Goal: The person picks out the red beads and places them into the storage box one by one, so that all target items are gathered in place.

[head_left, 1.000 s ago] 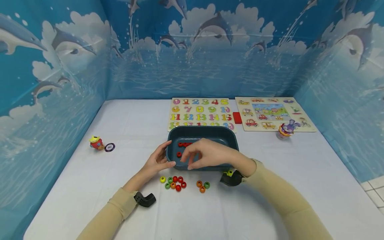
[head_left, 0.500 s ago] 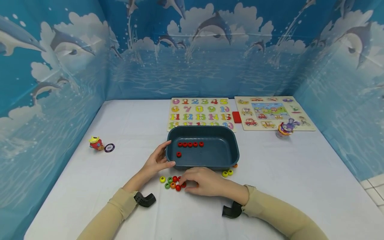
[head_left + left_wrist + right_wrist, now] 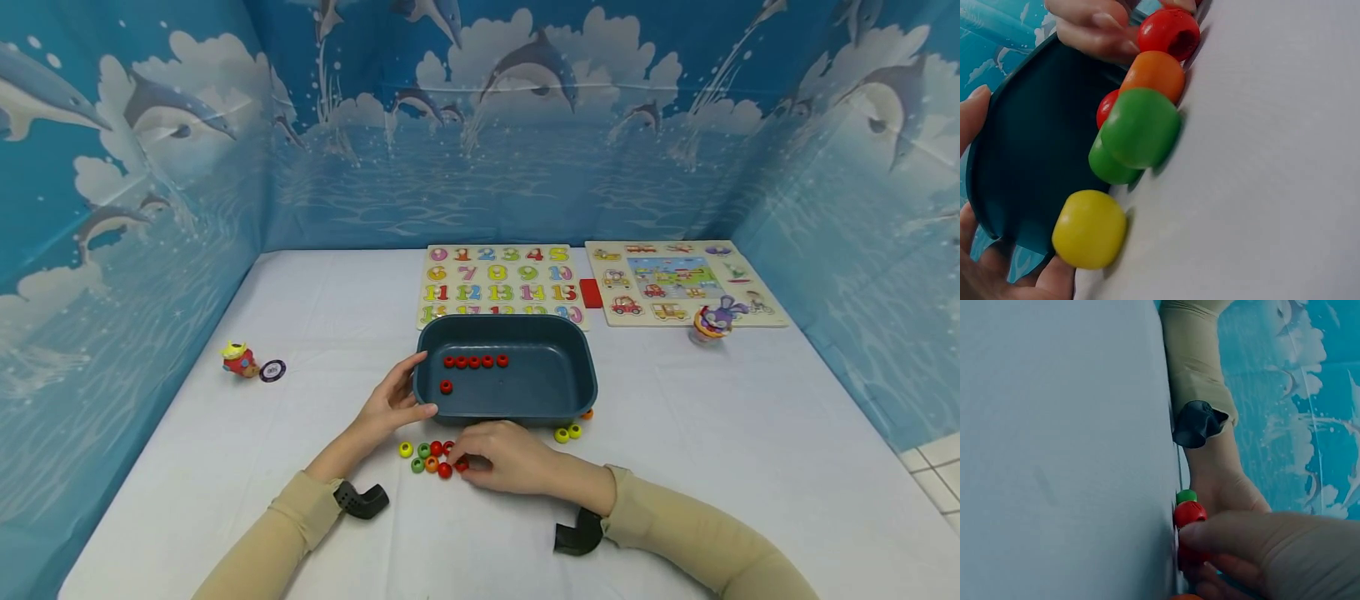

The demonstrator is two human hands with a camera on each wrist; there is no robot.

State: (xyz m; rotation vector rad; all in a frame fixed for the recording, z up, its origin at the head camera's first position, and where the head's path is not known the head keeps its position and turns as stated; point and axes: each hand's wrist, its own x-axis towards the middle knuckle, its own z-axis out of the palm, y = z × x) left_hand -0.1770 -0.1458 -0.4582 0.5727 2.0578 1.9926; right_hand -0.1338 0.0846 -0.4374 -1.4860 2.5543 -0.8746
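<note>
My left hand [image 3: 386, 408] grips the left end of a dark blue-green plastic tray [image 3: 558, 371], thumb at its front corner. Inside the tray lie a row of red beads [image 3: 474, 362] and one single red bead [image 3: 446, 387] in front of it. Just before the tray, my right hand [image 3: 513, 458] pinches a red bead [image 3: 462, 465] between thumb and fingers at the right side of a small bead cluster. That cluster also has red beads, green beads [image 3: 1142, 128], an orange bead [image 3: 1152, 75] and a yellow bead [image 3: 1089, 229]. The right hand partly hides the bead it pinches.
Two yellow beads [image 3: 567, 433] and an orange bead [image 3: 588, 414] lie by the tray's front right corner. Behind stand a number puzzle board [image 3: 498, 273] and a vehicle puzzle board [image 3: 678, 283]. A rabbit toy [image 3: 714, 321] is right, a red toy figure [image 3: 240, 361] left.
My right hand has come out from over the tray and down to the bead cluster in front, where it now pinches a red bead. The left hand has stayed on the tray.
</note>
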